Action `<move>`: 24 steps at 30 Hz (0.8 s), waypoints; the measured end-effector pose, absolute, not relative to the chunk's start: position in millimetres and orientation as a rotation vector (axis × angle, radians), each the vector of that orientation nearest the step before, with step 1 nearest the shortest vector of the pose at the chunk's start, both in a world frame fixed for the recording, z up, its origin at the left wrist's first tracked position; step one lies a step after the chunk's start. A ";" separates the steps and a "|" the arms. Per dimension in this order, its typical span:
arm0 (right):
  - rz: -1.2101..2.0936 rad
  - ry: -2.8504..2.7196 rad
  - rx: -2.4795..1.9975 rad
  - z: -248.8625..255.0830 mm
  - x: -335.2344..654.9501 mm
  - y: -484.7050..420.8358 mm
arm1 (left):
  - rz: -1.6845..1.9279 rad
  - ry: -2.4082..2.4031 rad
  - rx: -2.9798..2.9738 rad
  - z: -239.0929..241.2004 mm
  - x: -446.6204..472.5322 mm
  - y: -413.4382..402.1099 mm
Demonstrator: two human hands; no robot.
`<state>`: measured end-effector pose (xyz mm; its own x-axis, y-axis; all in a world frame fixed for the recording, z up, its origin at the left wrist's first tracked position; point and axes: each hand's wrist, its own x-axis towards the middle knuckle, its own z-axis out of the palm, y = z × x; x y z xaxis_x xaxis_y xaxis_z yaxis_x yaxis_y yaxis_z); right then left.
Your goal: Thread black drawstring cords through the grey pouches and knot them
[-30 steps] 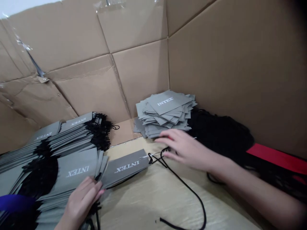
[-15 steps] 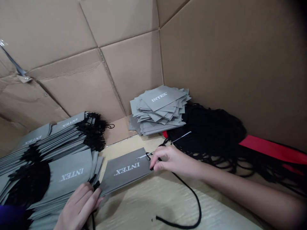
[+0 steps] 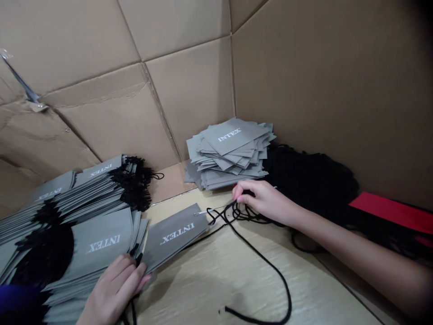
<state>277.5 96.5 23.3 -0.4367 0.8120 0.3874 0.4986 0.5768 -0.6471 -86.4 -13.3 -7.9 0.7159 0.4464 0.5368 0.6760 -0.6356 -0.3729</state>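
Observation:
My left hand [image 3: 113, 286] is closed on the lower left corner of a flat grey pouch [image 3: 171, 246] printed INTEX. Beyond the pouch's right edge, my right hand [image 3: 262, 201] pinches a black cord [image 3: 260, 259] between thumb and fingertips. That cord runs back to the pouch's right end, and its free end curves down over the table. A thin metal hook [image 3: 203, 212] with a narrow shaft pokes out by the pouch's upper right corner, and cord loops lie around it. The far part of the shaft is hidden behind cord and my right hand.
Messy grey pouches [image 3: 233, 155] pile up at the back corner. Corded pouches [image 3: 98, 243] are stacked at left. A heap of black cords [image 3: 311, 180] and a red strip [image 3: 392, 211] lie along the right. Cardboard walls [image 3: 189, 85] enclose the table [image 3: 203, 275].
My right hand has moved up and right, away from the pouch, drawing the black cord with it. More cord loops show beside the hook. My left hand keeps its hold.

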 end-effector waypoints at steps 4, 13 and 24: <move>0.665 -2.223 -1.024 18.0 270.6 93.4 | -0.461 -0.975 -2.395 -1.9 -86.2 -9.7; 0.802 -2.203 -0.950 9.1 257.1 81.4 | -0.219 -1.308 -2.356 0.9 -15.4 0.8; 0.487 -2.287 -0.927 -2.8 270.3 99.0 | -0.035 -1.621 -2.439 -3.9 29.4 18.0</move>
<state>270.3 99.0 -2.8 -0.5646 0.7199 0.4037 0.4930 0.6864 -0.5346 29.4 18.0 -3.9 0.3940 0.9089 0.1364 0.9140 -0.3717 -0.1627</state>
